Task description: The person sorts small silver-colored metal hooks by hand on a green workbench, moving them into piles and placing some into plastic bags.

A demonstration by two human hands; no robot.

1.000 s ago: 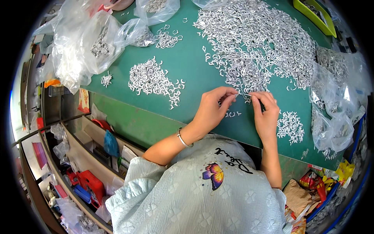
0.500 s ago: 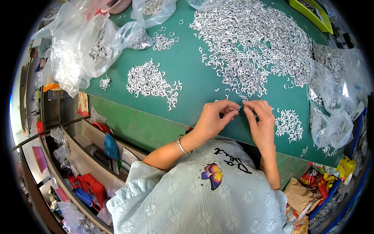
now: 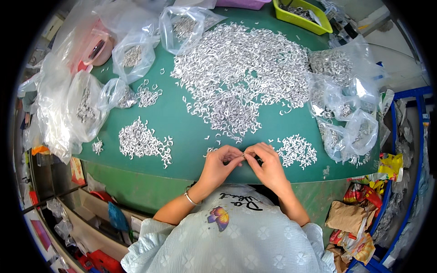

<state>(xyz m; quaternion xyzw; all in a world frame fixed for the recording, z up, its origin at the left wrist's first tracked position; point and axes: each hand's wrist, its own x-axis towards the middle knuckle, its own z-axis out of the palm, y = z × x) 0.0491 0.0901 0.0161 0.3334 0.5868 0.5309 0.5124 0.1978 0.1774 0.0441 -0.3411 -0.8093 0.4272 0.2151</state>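
Note:
My left hand (image 3: 220, 166) and my right hand (image 3: 268, 166) meet fingertip to fingertip over the table's near edge, both pinched closed. Between the tips shows a tiny silvery metal piece (image 3: 243, 154), mostly covered by the fingers, so its exact shape cannot be made out. A large heap of small silvery curved metal pieces (image 3: 241, 63) spreads just beyond my hands. Beside my right hand lies a smaller pile of curved pieces (image 3: 297, 151); another pile (image 3: 142, 140) sits further off to the left. A few loose pieces lie close to my left hand.
Clear plastic bags of metal parts (image 3: 84, 104) crowd the table's left side, and more bags (image 3: 339, 100) line the right. A yellow-green tray (image 3: 302, 20) and a pink basket (image 3: 99, 44) stand at the back. Snack packets and a brown paper bag (image 3: 348, 216) fill the lower right.
The fingertips of both hands, slightly apart before, now touch around the small piece. The whole view has shifted, showing more of the table's far side and right.

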